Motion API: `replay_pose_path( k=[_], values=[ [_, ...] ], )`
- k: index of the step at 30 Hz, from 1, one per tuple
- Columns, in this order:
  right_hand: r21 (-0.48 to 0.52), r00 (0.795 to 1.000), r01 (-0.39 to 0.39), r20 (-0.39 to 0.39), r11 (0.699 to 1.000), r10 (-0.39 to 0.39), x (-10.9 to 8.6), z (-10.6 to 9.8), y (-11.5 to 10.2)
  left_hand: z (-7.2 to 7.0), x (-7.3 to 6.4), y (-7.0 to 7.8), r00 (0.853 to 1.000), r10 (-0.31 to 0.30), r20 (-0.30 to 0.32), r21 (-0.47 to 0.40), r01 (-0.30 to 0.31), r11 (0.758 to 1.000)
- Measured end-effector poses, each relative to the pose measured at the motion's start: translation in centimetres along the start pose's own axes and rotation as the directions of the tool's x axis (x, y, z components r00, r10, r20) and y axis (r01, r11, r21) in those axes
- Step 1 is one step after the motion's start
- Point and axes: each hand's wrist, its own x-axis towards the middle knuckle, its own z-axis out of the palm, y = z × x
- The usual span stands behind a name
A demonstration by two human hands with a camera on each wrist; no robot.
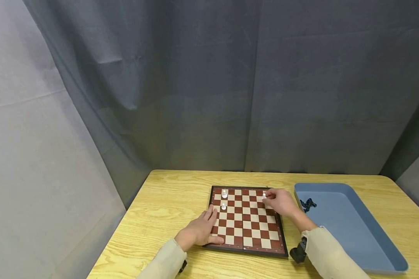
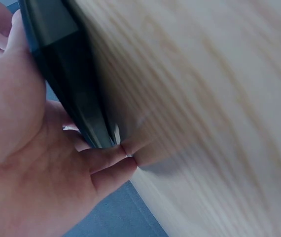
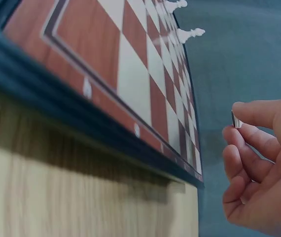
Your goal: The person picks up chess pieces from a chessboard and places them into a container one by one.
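Observation:
A red-and-cream chessboard (image 1: 236, 224) with a dark frame lies on the table. My left hand (image 1: 199, 229) rests along its left edge and near-left corner, fingers extended; in the left wrist view the fingertips touch the board's dark side and the wood beside it. Over the far right corner, my right hand (image 1: 282, 201) pinches a white chess piece (image 1: 264, 196) between thumb and fingertips. Only the pale base of that piece (image 3: 236, 121) shows in the right wrist view. Two white chess pieces stand on the board's left side, a larger one (image 1: 224, 193) behind a smaller pawn (image 1: 223, 206).
Right of the board sits a blue tray (image 1: 352, 236), with several black chess pieces (image 1: 308, 204) grouped near its left wall. Bare wooden table (image 1: 167, 201) extends to the left. A grey curtain (image 1: 202, 97) hangs behind the table's far edge.

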Motion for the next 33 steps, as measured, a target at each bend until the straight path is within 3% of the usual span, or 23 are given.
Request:
replay_pose_path(
  k=[18,33],
  values=[
    [-0.072,0.996,0.086,-0.029,0.994,-0.088,-2.8,-5.0,2.5,0.1,0.2,0.1,1.000,-0.001,0.005,0.005,0.001,1.000],
    [-0.096,0.997,0.067,-0.027,0.993,-0.070,-4.0,-8.4,4.4,0.2,0.0,-0.1,1.000,-0.005,-0.004,0.008,0.005,1.000]
  ],
)
